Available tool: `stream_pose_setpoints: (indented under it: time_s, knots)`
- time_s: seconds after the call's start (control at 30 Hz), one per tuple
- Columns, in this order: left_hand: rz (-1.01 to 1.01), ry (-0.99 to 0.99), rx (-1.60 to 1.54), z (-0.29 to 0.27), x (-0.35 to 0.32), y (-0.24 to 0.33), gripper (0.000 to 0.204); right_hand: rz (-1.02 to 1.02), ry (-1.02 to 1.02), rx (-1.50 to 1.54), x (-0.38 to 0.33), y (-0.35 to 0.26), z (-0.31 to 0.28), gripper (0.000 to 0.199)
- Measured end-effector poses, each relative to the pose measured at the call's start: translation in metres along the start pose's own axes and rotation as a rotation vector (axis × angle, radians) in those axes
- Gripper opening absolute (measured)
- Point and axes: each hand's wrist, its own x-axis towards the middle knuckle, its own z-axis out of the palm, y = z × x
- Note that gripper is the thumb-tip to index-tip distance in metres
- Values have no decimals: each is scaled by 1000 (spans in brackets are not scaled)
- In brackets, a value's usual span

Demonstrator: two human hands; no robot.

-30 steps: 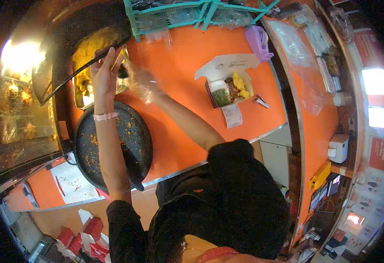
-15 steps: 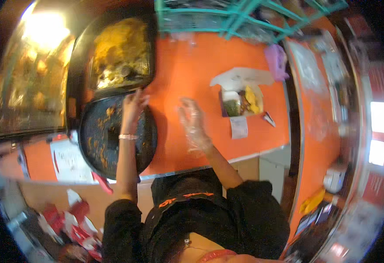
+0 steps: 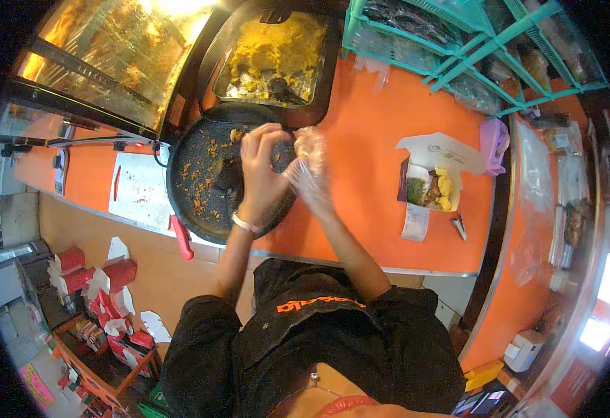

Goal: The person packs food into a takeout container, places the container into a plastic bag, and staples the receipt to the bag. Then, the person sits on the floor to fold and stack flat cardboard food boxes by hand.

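Above the right edge of a dark round pan (image 3: 197, 167) with orange-brown crumbs in it, my two hands are close together. My left hand (image 3: 259, 167) is bare, with a light band at the wrist. Its fingers are bent and apart from the thumb, which reaches toward the other palm. A clear plastic glove (image 3: 312, 150) covers my right hand (image 3: 308, 174); motion blurs its fingers, so their closure is unclear. Whether the hands touch cannot be made out. Behind the pan sits a tray (image 3: 323, 83) of yellow rice (image 3: 277, 45) with a dark utensil (image 3: 284, 90) in it.
On the orange counter (image 3: 367, 167) stands an opened food box (image 3: 444, 150), with a paper slip (image 3: 415, 223) and a small stapler-like object (image 3: 460, 226) nearby. Teal baskets (image 3: 430, 66) line the back. At left are a white board (image 3: 141, 191), a red-handled knife (image 3: 181, 237) and a lit display case (image 3: 103, 76).
My hands have come together from apart, the left moving right across the pan. The view has swung left, so the counter things appear farther right.
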Motion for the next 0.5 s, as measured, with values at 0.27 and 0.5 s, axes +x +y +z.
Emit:
stream_pose_setpoints:
  time_s: [0.27, 0.5]
  knots:
    - [-26, 29, -196, -56, 33, -12, 31, -71, -637, -999, -22, -71, 41, 32]
    - [-286, 892, -310, -160, 36, -82, 12, -426, -1121, -677, -65, -139, 93, 67]
